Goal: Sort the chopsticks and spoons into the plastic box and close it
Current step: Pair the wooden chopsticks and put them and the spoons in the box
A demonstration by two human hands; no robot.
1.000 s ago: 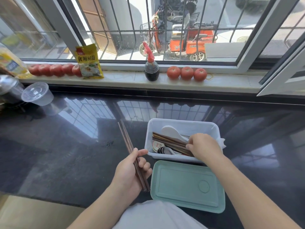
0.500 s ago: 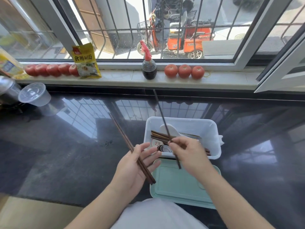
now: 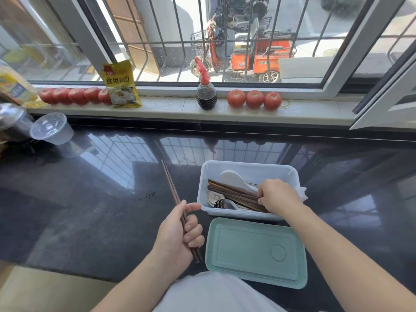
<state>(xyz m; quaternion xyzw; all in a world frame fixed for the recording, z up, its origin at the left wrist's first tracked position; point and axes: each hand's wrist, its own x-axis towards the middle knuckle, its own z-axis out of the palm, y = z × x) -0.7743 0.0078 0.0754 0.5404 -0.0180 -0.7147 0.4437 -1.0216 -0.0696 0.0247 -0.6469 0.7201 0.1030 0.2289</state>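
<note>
Left grip [image 3: 180, 230] around chopsticks [image 3: 172, 190]

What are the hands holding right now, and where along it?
The left hand grips loose chopsticks near their lower end. The right hand rests on the chopsticks in the box; a grip cannot be told.

L hand [image 3: 177, 233] grips chopsticks [image 3: 172, 192]; R hand [image 3: 278, 195] in box [image 3: 247, 168].
</note>
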